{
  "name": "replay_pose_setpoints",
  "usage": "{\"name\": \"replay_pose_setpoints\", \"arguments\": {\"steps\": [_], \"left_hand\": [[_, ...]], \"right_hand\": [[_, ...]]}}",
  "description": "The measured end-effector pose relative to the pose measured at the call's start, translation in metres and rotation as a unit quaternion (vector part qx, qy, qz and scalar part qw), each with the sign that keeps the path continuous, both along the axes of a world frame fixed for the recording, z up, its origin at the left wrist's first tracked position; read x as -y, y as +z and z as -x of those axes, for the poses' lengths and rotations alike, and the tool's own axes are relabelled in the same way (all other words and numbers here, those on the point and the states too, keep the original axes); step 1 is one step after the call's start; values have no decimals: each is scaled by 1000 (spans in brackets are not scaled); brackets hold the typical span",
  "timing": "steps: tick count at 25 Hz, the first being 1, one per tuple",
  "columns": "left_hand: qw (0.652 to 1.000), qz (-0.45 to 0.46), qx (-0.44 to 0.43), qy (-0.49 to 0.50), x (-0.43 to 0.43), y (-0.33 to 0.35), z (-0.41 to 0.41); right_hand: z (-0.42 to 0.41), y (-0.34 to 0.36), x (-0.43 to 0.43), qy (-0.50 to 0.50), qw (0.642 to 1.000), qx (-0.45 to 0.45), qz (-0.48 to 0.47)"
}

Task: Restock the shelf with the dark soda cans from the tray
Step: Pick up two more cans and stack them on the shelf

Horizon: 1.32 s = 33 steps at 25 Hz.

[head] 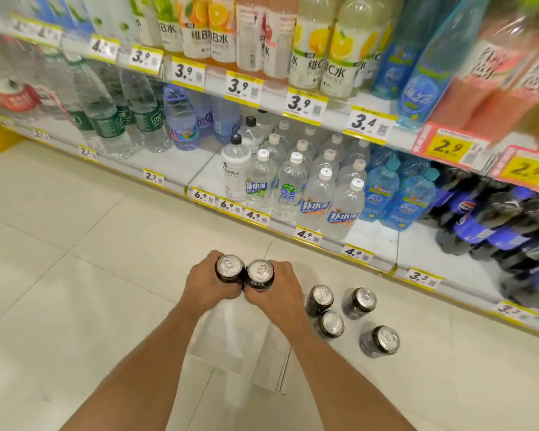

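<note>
I hold two dark soda cans side by side above the floor. My left hand (210, 283) is wrapped around the left can (229, 269), and my right hand (282, 286) grips the right can (260, 275). Both cans are upright with silver tops and touch each other. Several more dark cans (322, 298) stand on the floor to the right of my hands. A pale, translucent tray or sheet (231, 337) lies on the floor under my forearms. The bottom shelf (430, 259) in front has a bare white stretch right of the water bottles.
Shelves run diagonally from upper left to lower right, with yellow price tags (308, 234) along the edges. Clear water bottles (318, 194), blue bottles (408, 200) and dark cola bottles (495, 225) fill the bottom shelf. Pale floor tiles (75, 275) spread to the left.
</note>
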<state>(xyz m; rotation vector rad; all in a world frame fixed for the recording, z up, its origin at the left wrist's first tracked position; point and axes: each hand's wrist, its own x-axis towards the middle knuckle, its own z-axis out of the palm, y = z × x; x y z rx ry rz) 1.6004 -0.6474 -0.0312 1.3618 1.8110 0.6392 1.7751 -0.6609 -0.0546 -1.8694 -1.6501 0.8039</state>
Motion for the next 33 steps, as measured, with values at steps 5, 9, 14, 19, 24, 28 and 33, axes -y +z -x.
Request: {"name": "replay_pose_setpoints", "arguments": {"steps": [5, 9, 14, 19, 24, 28, 33], "left_hand": [[993, -61, 91, -38, -14, 184, -44], [984, -91, 134, -70, -19, 358, -89], [968, -124, 169, -140, -13, 591, -156], [951, -149, 182, -200, -2, 788, -224], [935, -174, 183, -250, 9, 940, -295], [917, -212, 183, -283, 20, 1013, -359], [899, -225, 192, -323, 29, 1049, -425]], "right_hand": [[-52, 180, 2, -33, 991, -118, -55], [-100, 359, 6, -58, 986, -135, -78], [-168, 602, 31, -66, 983, -120, -122], [-239, 804, 59, -97, 980, -85, -149], [-311, 956, 82, -116, 975, -30, -189], [-373, 1034, 104, -118, 965, -15, -236], [-433, 1073, 120, -121, 962, -18, -246]]}}
